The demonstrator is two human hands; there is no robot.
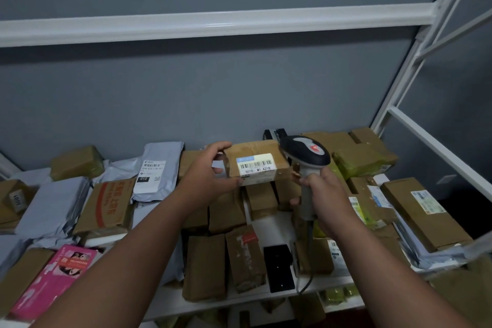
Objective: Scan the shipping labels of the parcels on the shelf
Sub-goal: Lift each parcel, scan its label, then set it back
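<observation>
The small brown parcel (255,165) is lifted clear of the heap on the shelf (269,223), its shipping label (256,167) tilted up, presumably so the barcode can be read. The left hand (210,173) pinches its left end, thumb below and fingers on top. Just right of it, the right hand (328,194) is wrapped around the scanner (306,157) handle; its head seems aimed beyond the label, though the angle is unclear.

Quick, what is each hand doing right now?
Left hand: holds the small brown cardboard parcel with a white barcode label.
Right hand: grips the grey and black handheld barcode scanner.
</observation>
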